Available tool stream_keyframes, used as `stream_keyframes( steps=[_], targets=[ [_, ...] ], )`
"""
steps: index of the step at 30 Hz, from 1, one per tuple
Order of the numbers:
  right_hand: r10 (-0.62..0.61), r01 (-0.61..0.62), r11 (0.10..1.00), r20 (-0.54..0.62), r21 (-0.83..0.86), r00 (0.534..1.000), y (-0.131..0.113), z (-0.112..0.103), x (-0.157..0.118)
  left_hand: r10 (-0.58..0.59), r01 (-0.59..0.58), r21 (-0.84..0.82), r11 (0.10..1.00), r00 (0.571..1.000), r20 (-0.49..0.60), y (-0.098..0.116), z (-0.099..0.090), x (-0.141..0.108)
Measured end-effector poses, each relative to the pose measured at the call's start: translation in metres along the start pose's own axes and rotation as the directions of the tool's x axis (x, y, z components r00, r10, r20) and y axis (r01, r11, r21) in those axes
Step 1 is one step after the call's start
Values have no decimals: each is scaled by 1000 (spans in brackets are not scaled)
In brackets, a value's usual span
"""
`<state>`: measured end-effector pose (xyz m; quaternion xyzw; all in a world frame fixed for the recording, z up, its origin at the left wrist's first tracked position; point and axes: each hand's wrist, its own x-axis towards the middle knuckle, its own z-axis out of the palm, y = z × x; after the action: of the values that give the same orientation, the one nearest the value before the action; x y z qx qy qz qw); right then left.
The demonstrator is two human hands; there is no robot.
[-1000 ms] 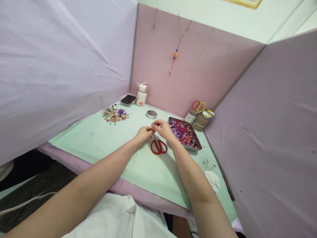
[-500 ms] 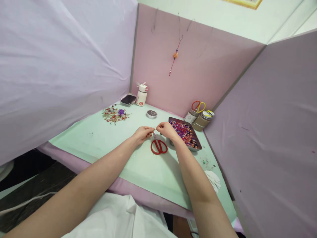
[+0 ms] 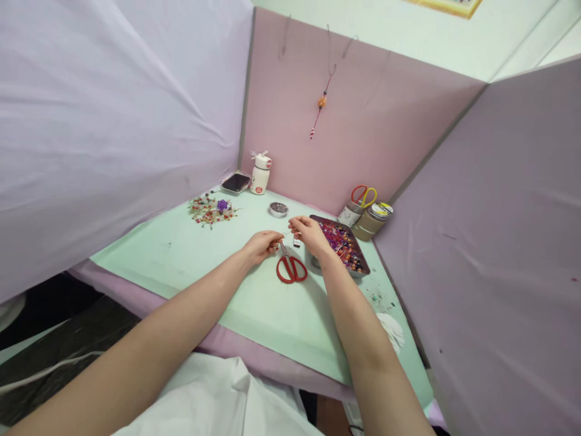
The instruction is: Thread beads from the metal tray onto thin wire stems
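My left hand [image 3: 264,244] is closed in a pinch, with small red beads showing under its fingertips. From it a thin thread [image 3: 287,234] runs to my right hand [image 3: 308,234], whose thumb and fingers pinch its other end. Just below the hands lie red-handled scissors [image 3: 291,270] on the pale green table, handles towards me and blades partly hidden by my left fingers. A small dark and white item [image 3: 296,243] shows under my right hand. Beside that hand stands a metal tray [image 3: 362,274] heaped with purple, red and orange beads, partly covered by my wrist.
A round tin [image 3: 278,209], a white bottle [image 3: 260,174] and a phone [image 3: 236,183] stand at the back. Beaded strands [image 3: 209,212] lie left. Two jars [image 3: 373,221] are at the back right, a white glove [image 3: 391,332] in front. A beaded string [image 3: 322,102] hangs above.
My right hand has moved slightly up and away from my left, widening the gap with the thread across it. The small dark and white item shows more clearly. My left hand has stayed nearly still.
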<state>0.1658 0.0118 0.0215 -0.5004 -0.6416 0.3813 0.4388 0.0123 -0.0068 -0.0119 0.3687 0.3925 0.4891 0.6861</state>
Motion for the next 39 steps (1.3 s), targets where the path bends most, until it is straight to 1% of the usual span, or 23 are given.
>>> stream_keyframes(
  steps=[1,2,4,5,6,8,12,14,18,23,25,27,29,31,33,36,39],
  targets=[
    [19,-20,999,-12,-45,1000,4,0,1,-7,6,-14,1000,1000,-2,0,0,0],
    [34,-35,990,-14,-134,999,8,0,2,-11,11,-29,1000,1000,-4,1,0,0],
    [29,-15,952,41,-306,999,13,0,2,-16,16,-56,998,1000,-5,1,0,1],
    [16,14,937,82,-350,997,15,1,2,-17,17,-67,998,1000,-1,1,-1,2],
    [-4,47,933,120,-356,993,15,2,1,-16,16,-78,997,1000,5,1,-1,2],
    [-47,90,952,149,-291,988,12,4,-1,-8,9,-92,996,1000,6,0,-2,3],
    [-65,80,986,108,-147,992,4,7,-4,12,-14,-84,996,999,-30,-1,-2,4],
    [-56,68,990,96,-125,994,2,9,-6,18,-20,-80,997,999,-32,-1,-2,3],
    [-35,46,990,84,-131,996,2,12,-7,32,-35,-65,997,998,-48,0,0,0],
    [-53,57,993,45,-105,998,4,18,-5,43,-44,-8,999,997,-63,1,2,-3],
    [-25,25,995,6,-97,1000,6,21,-5,49,-49,-7,999,997,-60,1,2,-3],
    [30,-32,996,-24,-84,999,7,24,-6,58,-58,-4,998,996,-72,1,2,-2],
    [91,-93,995,-31,-41,995,8,25,-6,65,-65,-2,998,994,-84,-1,2,-1],
    [153,-152,987,-13,41,988,7,26,-8,71,-72,-8,997,994,-86,-2,1,1],
    [198,-200,971,33,131,980,5,26,-9,76,-79,-29,996,994,-82,-3,0,3],
    [208,-227,952,110,207,972,2,24,-11,75,-83,-90,993,994,-85,-3,-1,5],
    [195,-223,947,140,231,971,0,22,-11,68,-78,-141,987,995,-74,-3,-3,8]
  ],
)
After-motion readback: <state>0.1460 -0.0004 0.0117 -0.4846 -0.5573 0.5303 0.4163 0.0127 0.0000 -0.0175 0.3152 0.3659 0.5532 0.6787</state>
